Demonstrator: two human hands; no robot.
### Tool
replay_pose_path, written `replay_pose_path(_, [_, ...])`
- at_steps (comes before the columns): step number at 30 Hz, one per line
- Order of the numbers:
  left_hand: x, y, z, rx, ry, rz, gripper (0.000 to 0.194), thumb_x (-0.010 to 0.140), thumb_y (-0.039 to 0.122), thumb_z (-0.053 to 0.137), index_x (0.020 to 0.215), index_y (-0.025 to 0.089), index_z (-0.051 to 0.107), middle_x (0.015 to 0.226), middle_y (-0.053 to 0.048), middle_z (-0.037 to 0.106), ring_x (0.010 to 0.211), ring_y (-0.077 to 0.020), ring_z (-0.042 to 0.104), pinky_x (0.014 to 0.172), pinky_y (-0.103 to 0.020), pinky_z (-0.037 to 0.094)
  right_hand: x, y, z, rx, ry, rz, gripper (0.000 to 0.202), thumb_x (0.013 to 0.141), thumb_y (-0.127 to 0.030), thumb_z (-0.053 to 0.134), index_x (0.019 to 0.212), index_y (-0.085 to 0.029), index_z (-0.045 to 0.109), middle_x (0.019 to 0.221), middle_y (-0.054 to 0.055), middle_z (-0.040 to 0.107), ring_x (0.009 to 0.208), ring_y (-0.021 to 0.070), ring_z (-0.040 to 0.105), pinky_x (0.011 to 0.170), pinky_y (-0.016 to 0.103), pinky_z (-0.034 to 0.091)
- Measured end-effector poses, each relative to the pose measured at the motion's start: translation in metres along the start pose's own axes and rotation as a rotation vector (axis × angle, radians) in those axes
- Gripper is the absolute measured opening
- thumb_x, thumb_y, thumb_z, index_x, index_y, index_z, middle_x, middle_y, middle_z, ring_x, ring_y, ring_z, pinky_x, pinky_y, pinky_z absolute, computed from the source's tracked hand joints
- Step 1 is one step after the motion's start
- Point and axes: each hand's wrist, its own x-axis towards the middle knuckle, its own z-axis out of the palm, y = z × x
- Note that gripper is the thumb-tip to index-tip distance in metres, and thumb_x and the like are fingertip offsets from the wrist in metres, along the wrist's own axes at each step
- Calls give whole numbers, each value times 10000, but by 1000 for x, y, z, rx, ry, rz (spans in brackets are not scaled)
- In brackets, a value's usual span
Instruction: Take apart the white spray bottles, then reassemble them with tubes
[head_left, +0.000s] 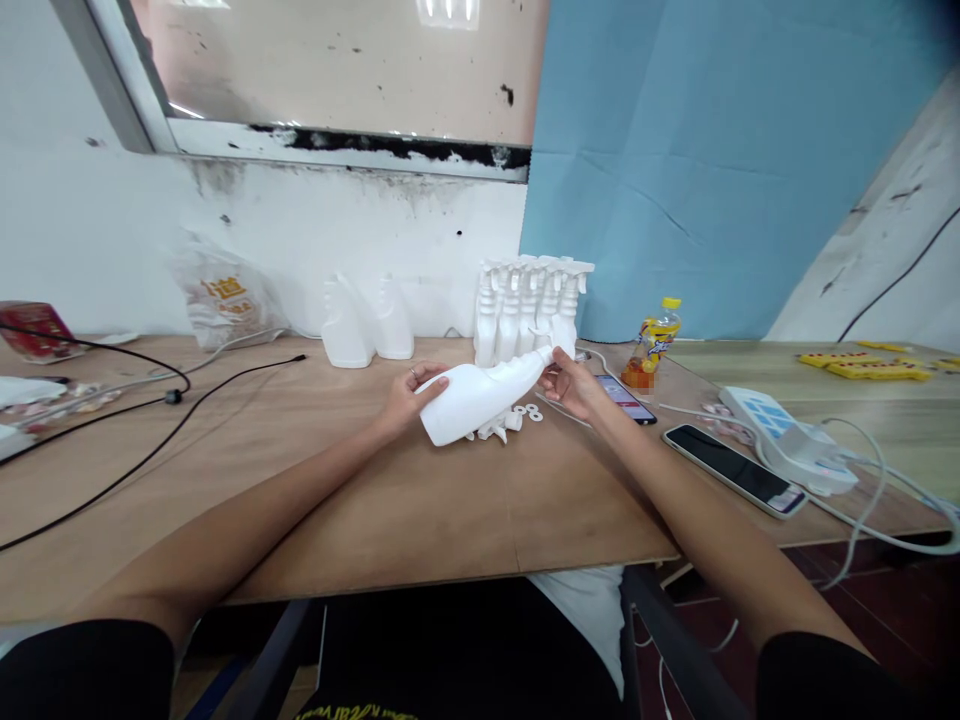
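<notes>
White spray bottle (480, 398) is held above the table (375, 500), long axis from lower left up to right. L hand (405, 400) is wrapped on its base; R hand (571, 385) pinches the neck, w/ loose trigger heads (501, 426) just below.

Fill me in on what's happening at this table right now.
A person sits at a wooden table holding a white plastic bottle tilted above it. The left hand grips the bottle's body, while the right hand is at its neck. Small white washers and a loose sprayer part lie just beneath. Behind stand a row of bottles with spray heads and two bottles without heads. Two phones lie to the right.
</notes>
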Motion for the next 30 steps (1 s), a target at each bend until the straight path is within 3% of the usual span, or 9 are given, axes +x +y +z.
replay_pose_path(8, [5, 9, 0, -140, -89, -161, 408, 701, 524, 826, 886, 188, 687, 904, -55, 726, 799, -200, 688, 662, -291, 541, -2, 0, 4, -45, 69, -117, 516, 571, -511, 899, 699, -228, 486, 600, -52, 393, 470, 64, 246, 356, 219, 174])
replay_pose_path(13, [8, 14, -5, -175, -213, -301, 428, 667, 532, 850, 835, 168, 701, 840, -90, 731, 713, -229, 689, 603, -334, 560, -12, -8, 13, 7, -49, -216, 328, 652, -388, 840, 774, -226, 583, 703, -27, 477, 553, 84, 352, 426, 212, 325])
replay_pose_path(16, [10, 20, -8, -195, -301, -319, 528, 771, 611, 760, 1039, 157, 736, 1063, -151, 749, 937, -294, 712, 766, -386, 585, -13, -10, 15, 85, -51, -235, 263, 673, -329, 819, 832, -239, 629, 733, -22, 529, 602, 100, 430, 459, 207, 391])
replay_pose_path(19, [11, 26, -11, -125, -299, -221, 720, 860, 730, 583, 1338, 193, 633, 1359, -157, 643, 1217, -353, 618, 973, -456, 526, -6, -5, 13, 183, -4, -240, 268, 659, -301, 847, 836, -236, 657, 764, -22, 605, 618, 97, 487, 485, 199, 448])
replay_pose_path(21, [10, 28, -11, 54, -257, -83, 815, 846, 776, 550, 1448, 228, 540, 1474, -134, 555, 1331, -380, 526, 1070, -501, 457, 0, 1, 10, 232, 43, -229, 271, 645, -285, 869, 815, -228, 665, 792, -19, 651, 653, 100, 540, 546, 195, 508])
replay_pose_path(26, [0, 23, -4, 646, -189, 266, 958, 690, 657, 803, 1497, 261, 472, 1548, -93, 460, 1416, -375, 416, 1190, -509, 327, 6, 10, 8, 320, 79, -169, 284, 617, -251, 884, 800, -241, 668, 918, -17, 722, 844, 154, 651, 750, 264, 599])
replay_pose_path(30, [-5, 14, 0, 797, -145, 402, 913, 740, 624, 786, 1506, 262, 445, 1567, -104, 413, 1425, -345, 390, 1190, -502, 326, 8, 13, 8, 300, 161, -139, 339, 633, -296, 896, 897, -247, 690, 912, -15, 720, 796, 144, 637, 648, 245, 564])
